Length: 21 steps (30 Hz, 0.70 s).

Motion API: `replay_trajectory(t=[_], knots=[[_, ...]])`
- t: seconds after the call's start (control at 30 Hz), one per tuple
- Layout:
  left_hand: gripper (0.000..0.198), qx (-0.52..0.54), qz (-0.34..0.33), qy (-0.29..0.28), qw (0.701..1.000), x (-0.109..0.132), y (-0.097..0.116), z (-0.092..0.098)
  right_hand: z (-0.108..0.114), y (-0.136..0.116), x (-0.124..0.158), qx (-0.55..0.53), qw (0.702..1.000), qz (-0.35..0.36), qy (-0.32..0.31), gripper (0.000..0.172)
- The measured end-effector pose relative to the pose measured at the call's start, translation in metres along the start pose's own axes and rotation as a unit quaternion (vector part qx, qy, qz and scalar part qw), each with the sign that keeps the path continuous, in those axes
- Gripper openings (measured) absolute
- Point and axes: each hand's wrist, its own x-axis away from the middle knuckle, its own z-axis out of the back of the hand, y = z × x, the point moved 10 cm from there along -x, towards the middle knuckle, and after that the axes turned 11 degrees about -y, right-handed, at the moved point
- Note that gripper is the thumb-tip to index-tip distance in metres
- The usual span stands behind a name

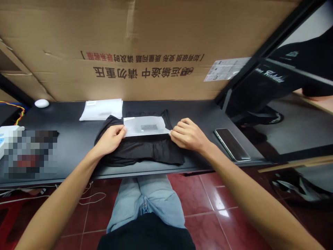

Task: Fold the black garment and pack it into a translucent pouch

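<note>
A frosted plastic bag (pixel 132 126) with small dark print is stretched level between my two hands. My left hand (pixel 111 139) pinches its left end. At the opposite corner, my right hand (pixel 189 134) is closed on the bag's edge and pulls that corner to a point. Beneath the bag a black garment (pixel 145 151) lies spread on the dark table, reaching out past it on the near and far sides. A stack of similar white plastic bags (pixel 102 109) lies just behind my left hand.
A phone (pixel 232 144) lies at the right of the table (pixel 70 139). A cardboard sheet (pixel 156 31) with printed characters stands along the back. At the left are a white rounded object (pixel 42 103) and a white power strip (pixel 10 135). A person in dark clothes (pixel 260 80) is at the right.
</note>
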Motion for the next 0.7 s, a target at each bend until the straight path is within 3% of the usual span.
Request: replay_trajectory(t=[0.13, 0.17, 0.27, 0.4, 0.47, 0.57, 0.63, 0.7], knots=[[0.049, 0.024, -0.036, -0.026, 0.999, 0.003, 0.031, -0.015, -0.003, 0.003, -0.003, -0.078, 0.996, -0.035, 0.001, 0.014], [0.049, 0.037, -0.053, -0.039, 0.997, 0.003, 0.043, -0.021, -0.003, 0.001, -0.007, -0.109, 0.993, -0.047, 0.005, 0.025], [0.049, 0.060, -0.116, -0.085, 0.988, 0.002, 0.089, -0.041, 0.001, -0.010, -0.024, -0.197, 0.978, -0.059, 0.021, 0.083], [0.051, 0.024, -0.168, -0.102, 0.980, -0.002, 0.128, -0.051, 0.017, -0.009, -0.040, -0.250, 0.967, -0.030, 0.048, 0.106], [0.052, -0.039, -0.167, -0.110, 0.979, -0.003, 0.127, -0.054, 0.027, 0.019, -0.035, -0.229, 0.970, -0.040, 0.077, 0.111], [0.049, -0.214, -0.132, -0.111, 0.961, 0.000, 0.100, -0.056, 0.028, 0.093, -0.011, -0.147, 0.976, -0.116, 0.113, 0.106], [0.054, -0.327, -0.074, -0.099, 0.937, 0.001, 0.070, -0.055, 0.006, 0.145, 0.007, -0.107, 0.975, -0.178, 0.081, 0.099], [0.061, -0.388, -0.008, -0.091, 0.917, 0.004, 0.041, -0.052, -0.036, 0.182, 0.019, -0.098, 0.975, -0.199, -0.019, 0.095]])
